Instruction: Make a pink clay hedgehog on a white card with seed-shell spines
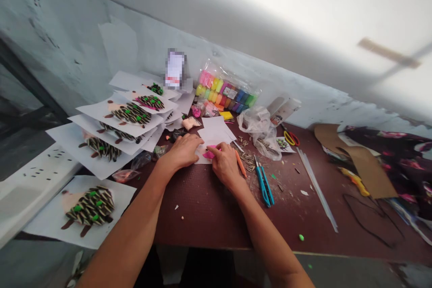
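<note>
My left hand (184, 150) lies on the left edge of a small sheet of white paper (203, 160), its fingers stretched out and holding nothing. My right hand (224, 162) is closed, with the index finger reaching left across a piece of bright pink modelling clay (208, 155). That finger presses the clay against the paper and partly covers it. More white sheets (216, 129) lie just behind both hands. Beside my right hand are an orange craft knife or pen (240, 164) and a scatter of striped sunflower seeds (249, 161).
Seed-and-clay hedgehog pictures (130, 114) are stacked at left, another (91, 207) nearer. Behind stand a phone (175, 69) and a pack of coloured clay (227, 92). Blue scissors (263, 184), a plastic bag (263, 132), red-yellow scissors (290, 137), a clear strip (317, 189) and a glue gun (354, 181) lie right.
</note>
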`<control>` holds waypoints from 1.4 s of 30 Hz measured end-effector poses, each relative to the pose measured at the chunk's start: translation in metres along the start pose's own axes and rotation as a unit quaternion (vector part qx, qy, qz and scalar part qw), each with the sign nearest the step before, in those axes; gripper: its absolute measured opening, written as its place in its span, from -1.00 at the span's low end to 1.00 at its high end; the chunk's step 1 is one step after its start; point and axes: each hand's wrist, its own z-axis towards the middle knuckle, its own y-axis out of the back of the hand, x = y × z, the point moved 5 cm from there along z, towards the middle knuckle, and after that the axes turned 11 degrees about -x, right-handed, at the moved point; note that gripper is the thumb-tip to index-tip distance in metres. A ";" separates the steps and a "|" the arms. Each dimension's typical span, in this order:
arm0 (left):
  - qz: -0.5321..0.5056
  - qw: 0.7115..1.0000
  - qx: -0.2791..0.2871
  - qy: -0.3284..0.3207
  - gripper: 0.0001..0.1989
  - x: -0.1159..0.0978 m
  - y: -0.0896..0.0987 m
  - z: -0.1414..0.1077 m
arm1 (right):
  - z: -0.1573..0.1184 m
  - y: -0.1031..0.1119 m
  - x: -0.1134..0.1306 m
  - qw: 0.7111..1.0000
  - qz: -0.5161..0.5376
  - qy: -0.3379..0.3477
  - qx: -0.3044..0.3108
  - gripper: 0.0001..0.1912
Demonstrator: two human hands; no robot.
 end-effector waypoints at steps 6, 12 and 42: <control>-0.006 1.000 -0.002 0.002 -0.45 0.000 -0.001 0.000 | -0.001 -0.002 -0.001 1.000 0.006 0.003 0.000 -0.60; -0.018 0.998 -0.053 0.004 -0.48 -0.001 0.004 0.002 | -0.001 0.000 -0.008 0.998 0.034 -0.012 -0.060 -0.53; -0.078 0.951 -0.275 0.122 -0.71 0.022 0.023 0.006 | -0.004 0.006 -0.017 0.988 0.095 0.006 -0.120 -0.79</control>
